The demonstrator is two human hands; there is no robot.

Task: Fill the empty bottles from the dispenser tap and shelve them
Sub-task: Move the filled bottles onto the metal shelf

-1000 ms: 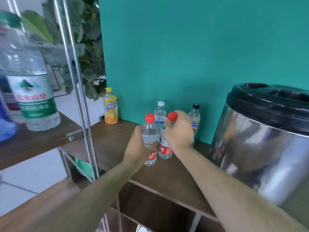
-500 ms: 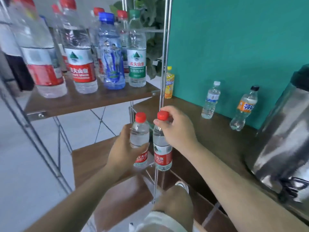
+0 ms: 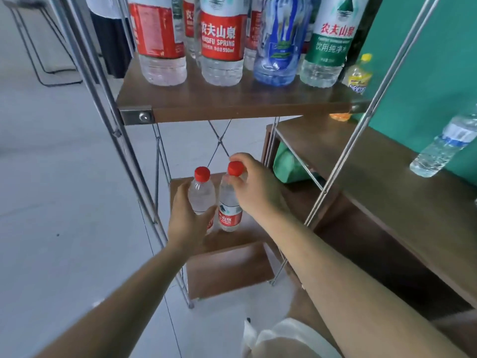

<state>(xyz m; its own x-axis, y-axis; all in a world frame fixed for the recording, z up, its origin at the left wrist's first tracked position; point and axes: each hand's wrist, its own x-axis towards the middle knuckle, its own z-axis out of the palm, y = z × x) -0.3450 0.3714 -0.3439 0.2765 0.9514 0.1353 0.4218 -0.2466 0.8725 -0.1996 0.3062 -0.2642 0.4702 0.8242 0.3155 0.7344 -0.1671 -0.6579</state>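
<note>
We see a metal-framed rack whose upper shelf [image 3: 232, 109] carries large bottles: a red-labelled Nongfu Spring bottle [image 3: 222, 40], a blue bottle [image 3: 280, 42] and a green-labelled bottle [image 3: 327, 42]. To the right stands a wooden counter [image 3: 387, 177] with a clear bottle [image 3: 444, 146] against the teal wall. Below, over the lower shelf [image 3: 240, 240], the left hand [image 3: 187, 220] wraps around the body of the left small bottle [image 3: 201, 195], hiding its base. The right hand [image 3: 255, 187] pinches the right small bottle [image 3: 229, 210] by the neck, just under its red cap [image 3: 235, 168]. Its base meets the shelf board, though we cannot tell whether it rests there. The two bottles stand upright, just beside each other.
</note>
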